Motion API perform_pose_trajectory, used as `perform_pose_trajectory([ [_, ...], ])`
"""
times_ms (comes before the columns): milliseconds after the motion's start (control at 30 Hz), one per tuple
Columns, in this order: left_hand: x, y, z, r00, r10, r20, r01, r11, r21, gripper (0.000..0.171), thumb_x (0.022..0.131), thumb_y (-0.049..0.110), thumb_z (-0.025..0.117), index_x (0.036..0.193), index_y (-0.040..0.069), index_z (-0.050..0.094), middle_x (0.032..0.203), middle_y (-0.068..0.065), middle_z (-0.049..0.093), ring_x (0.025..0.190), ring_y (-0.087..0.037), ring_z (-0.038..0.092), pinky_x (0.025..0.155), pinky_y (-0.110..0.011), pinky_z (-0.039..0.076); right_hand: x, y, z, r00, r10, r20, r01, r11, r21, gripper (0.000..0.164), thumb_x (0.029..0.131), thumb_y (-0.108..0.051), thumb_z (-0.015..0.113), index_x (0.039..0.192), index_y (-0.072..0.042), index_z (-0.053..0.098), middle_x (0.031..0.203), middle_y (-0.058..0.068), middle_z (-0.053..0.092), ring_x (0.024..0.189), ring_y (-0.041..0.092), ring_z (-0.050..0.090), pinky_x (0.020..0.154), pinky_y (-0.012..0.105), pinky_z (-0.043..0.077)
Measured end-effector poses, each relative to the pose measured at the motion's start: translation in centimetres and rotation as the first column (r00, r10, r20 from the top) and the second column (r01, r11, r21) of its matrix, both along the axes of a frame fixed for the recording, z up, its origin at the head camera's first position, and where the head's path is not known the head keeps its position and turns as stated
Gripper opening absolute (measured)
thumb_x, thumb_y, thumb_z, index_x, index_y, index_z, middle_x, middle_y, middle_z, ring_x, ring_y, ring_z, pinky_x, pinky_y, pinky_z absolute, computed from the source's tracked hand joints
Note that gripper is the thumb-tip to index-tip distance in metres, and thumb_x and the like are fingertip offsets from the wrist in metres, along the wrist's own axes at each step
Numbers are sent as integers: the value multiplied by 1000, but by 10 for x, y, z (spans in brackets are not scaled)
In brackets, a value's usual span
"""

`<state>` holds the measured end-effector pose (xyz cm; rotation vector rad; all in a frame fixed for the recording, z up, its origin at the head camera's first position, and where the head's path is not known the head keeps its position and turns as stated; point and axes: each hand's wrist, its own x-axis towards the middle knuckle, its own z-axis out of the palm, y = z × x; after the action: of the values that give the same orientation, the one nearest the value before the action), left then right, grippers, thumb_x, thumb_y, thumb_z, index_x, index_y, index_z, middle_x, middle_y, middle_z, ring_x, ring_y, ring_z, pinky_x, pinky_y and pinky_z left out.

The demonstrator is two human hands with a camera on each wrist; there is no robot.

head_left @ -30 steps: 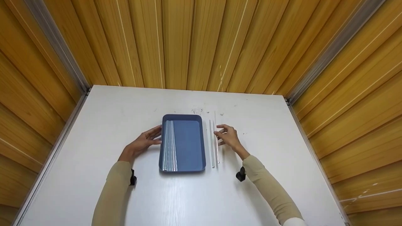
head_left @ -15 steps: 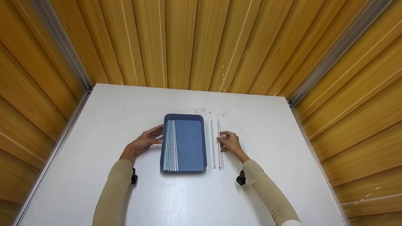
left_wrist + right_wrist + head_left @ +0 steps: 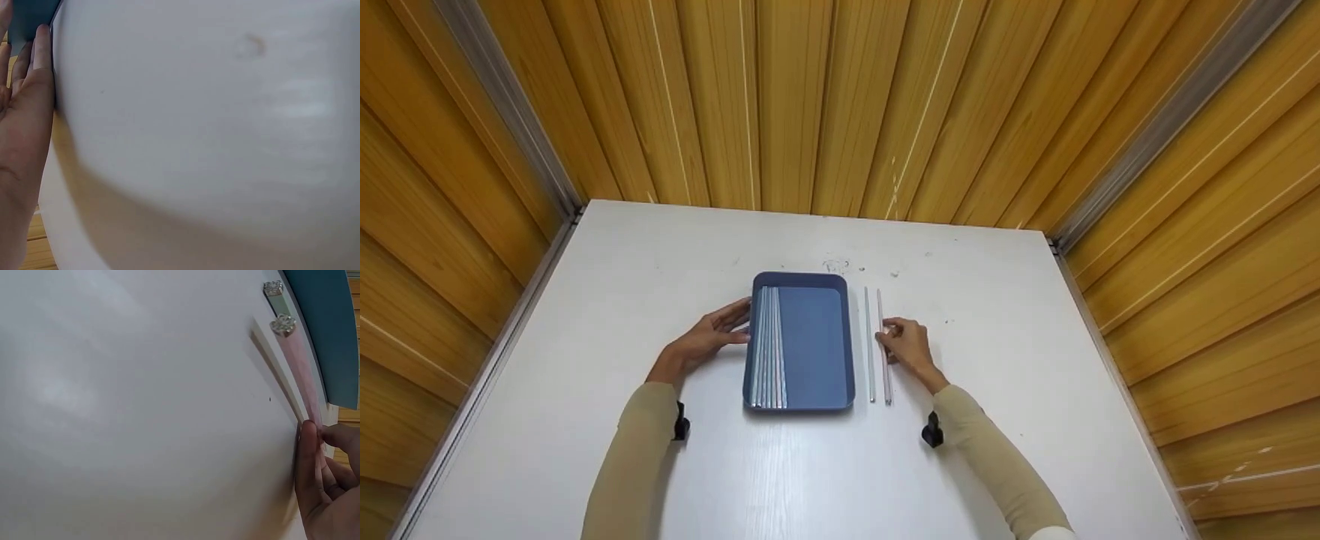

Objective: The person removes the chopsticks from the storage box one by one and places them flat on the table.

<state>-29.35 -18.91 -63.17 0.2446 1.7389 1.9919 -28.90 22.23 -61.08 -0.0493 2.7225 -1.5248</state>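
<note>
In the head view my right hand (image 3: 907, 345) pinches a pink chopstick (image 3: 888, 391) between thumb and fingers, to the right of the blue tray (image 3: 852, 375). Its silver patterned end shows in the right wrist view, where a pale strip (image 3: 281, 374) lies alongside; whether that is a reflection I cannot tell. A pale green chopstick (image 3: 870, 356) lies on the table between the tray and that hand. My left hand (image 3: 701, 341) rests against the tray's left side with fingers extended. Inside the tray, several similar slim sticks (image 3: 769, 352) lie side by side along the left wall.
A white table (image 3: 720, 480) carries everything, with small marks (image 3: 836, 265) behind the tray. Wood-patterned panels (image 3: 787, 105) stand at the back and both sides, with metal posts (image 3: 502, 97) at the corners.
My right hand has lowered the pink chopstick and drawn it nearer to me, so that it lies almost level with the green one. My left hand keeps its place at the tray.
</note>
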Motion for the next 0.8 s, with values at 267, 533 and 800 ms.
perform_pose_trajectory([
  [267,1,-1,1,1000,-14,-22,14,1000,14,89,90,0,75,163,13,25,170,-11,25,158,-31,23,123,-37,37,0,-4,-1,1000,-7,-31,8,1000,18,33,89,-1,76,119,9,69,70,9,66,47,9,58,43,25,56],
  [533,2,-2,1,1000,-9,-2,9,1000,-4,87,90,5,77,162,18,30,169,-7,30,157,-27,27,123,-38,38,0,-2,3,999,-4,37,3,999,43,35,92,-9,75,122,7,68,71,7,66,52,8,60,44,23,56],
  [800,2,-3,2,1000,-8,-12,8,1000,-2,86,91,2,74,163,16,28,170,-9,26,158,-29,24,120,-35,41,-7,-2,32,997,57,43,-61,994,96,27,97,-15,70,114,5,73,84,19,74,66,33,73,54,35,62],
])
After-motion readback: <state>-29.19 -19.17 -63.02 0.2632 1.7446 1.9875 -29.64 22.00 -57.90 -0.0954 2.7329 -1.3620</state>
